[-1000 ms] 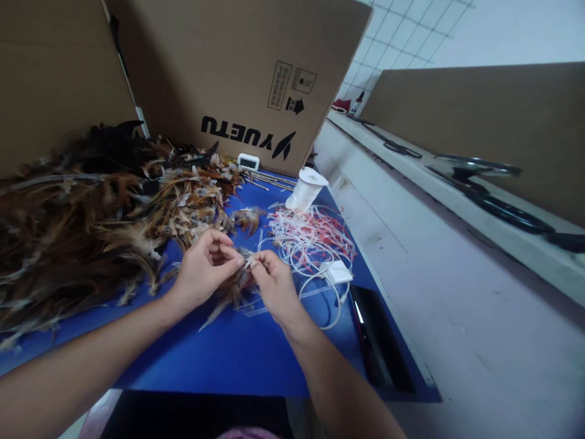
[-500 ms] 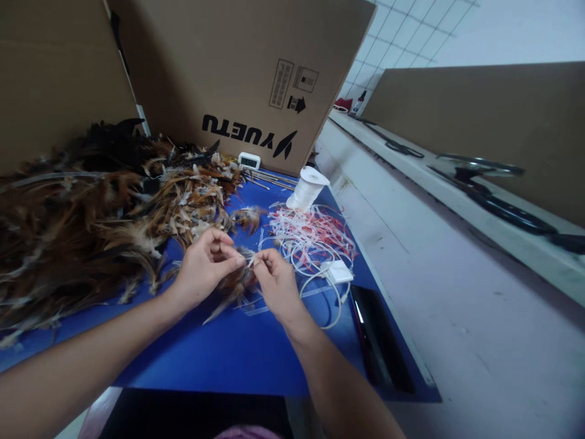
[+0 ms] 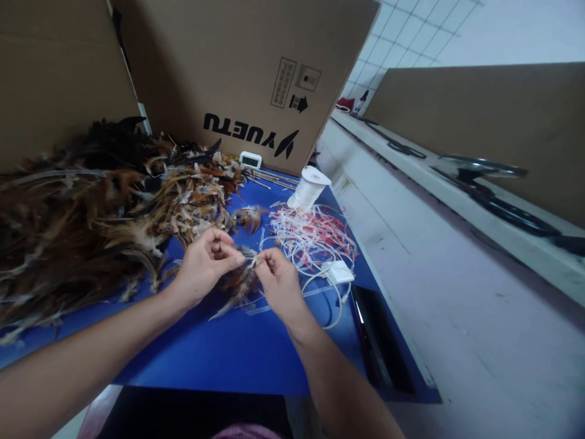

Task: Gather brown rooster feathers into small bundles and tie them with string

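large cardboard box [image 3: 228,67] with inverted black lettering [image 3: 251,135], small white digital display [image 3: 250,160] just before it, white block [image 3: 339,272] on blue tabletop [image 3: 219,356], glossy black device [image 3: 384,341] near its right edge, black-handled object [image 3: 512,213] on a pale ledge [image 3: 516,244], brown panel [image 3: 479,116] and gridded wall [image 3: 409,30] behind

Small bunch of feathers [image 3: 241,286], pinched at its pale end.
The feathers are brown and grey, whitish where they gather at the far right of the bunch. From there they fan toward the near left, finishing in a thin, light tip. The bunch is around the middle of the scene, partly hidden on its left.
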A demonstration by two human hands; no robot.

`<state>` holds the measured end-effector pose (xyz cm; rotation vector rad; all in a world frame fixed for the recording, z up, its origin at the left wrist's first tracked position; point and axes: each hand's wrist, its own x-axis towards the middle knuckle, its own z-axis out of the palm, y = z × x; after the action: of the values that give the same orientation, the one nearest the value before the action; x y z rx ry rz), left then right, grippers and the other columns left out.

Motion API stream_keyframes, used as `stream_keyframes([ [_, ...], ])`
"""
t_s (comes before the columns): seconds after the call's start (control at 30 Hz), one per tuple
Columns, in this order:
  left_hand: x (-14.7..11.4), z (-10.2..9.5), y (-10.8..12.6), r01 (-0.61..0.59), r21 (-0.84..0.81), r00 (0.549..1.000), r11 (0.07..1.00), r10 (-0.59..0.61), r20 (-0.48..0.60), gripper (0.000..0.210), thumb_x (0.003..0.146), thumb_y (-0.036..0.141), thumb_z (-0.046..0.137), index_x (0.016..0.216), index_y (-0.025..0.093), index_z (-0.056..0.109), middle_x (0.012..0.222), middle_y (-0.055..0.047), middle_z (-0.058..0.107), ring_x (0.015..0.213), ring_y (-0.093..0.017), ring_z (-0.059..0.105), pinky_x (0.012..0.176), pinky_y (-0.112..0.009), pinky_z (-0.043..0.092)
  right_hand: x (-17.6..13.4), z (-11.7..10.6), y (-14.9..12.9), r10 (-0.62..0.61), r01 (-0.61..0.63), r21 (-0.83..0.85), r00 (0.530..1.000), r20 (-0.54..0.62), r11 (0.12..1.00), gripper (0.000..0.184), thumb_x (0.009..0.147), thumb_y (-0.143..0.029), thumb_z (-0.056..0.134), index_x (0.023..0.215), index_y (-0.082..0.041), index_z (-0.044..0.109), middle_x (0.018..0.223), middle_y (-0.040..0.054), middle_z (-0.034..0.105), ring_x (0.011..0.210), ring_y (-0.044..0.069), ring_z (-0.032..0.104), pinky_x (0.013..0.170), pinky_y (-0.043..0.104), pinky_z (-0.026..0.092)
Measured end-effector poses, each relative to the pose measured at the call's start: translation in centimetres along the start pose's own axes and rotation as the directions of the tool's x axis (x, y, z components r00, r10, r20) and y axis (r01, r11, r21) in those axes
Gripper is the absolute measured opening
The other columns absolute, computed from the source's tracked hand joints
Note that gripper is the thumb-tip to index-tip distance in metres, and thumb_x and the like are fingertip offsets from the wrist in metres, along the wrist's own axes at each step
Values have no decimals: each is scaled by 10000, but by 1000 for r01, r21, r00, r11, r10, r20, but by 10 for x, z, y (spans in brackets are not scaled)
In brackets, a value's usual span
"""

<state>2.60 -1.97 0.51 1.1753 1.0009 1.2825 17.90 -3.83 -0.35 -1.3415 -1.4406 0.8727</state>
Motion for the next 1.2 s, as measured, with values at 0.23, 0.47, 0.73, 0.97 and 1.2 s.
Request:
stream_keyframes([
  [0.23, 1, -2, 0, 14, -8, 1000, 1000, -14, -12, 398, 606, 217, 813, 853, 172, 505, 626, 37, 658, 573, -103, 606, 617, -232, 478, 0, -1, 1, -13, 13, -36, 1000, 1, 999, 99, 817, -267, 507, 738, -207, 516, 590, -53, 496, 533, 111, 460, 525, 223, 358],
  [0.47, 2, -2, 0, 23, -28, 999, 999, -24, -27, 410, 586, 210, 823, 843, 174, 505, 620, 40, 660, 582, -112, 624, 639, -244, 490, -1, -2, -3, -12, 12, -36, 1000, 6, 999, 96, 807, -262, 510, 728, -209, 515, 585, -52, 494, 521, 111, 456, 516, 227, 356],
  [0.73, 4, -4, -2, 55, -81, 998, 995, -58, -32, 417, 574, 199, 828, 841, 173, 508, 620, 39, 670, 597, -121, 645, 652, -244, 492, -2, -2, -2, -23, 23, -12, 999, 26, 1000, 89, 807, -254, 508, 734, -206, 520, 585, -54, 493, 521, 106, 456, 511, 221, 352],
  [0.97, 4, -4, -3, 62, -54, 997, 997, -59, 48, 351, 641, 243, 800, 871, 167, 546, 710, 30, 641, 657, -107, 623, 683, -242, 490, -3, -2, -4, -28, 28, -59, 1000, 10, 998, 93, 824, -262, 510, 761, -205, 546, 606, -46, 528, 542, 113, 489, 518, 223, 363],
  [1.2, 1, 1, -2, 54, 72, 976, 996, -68, 208, 332, 634, 248, 799, 890, 160, 607, 781, -2, 633, 733, -124, 609, 715, -247, 487, -4, -1, -3, -48, 48, -24, 999, -11, 999, 106, 839, -293, 517, 791, -209, 561, 693, -15, 614, 616, 134, 569, 552, 232, 417],
])
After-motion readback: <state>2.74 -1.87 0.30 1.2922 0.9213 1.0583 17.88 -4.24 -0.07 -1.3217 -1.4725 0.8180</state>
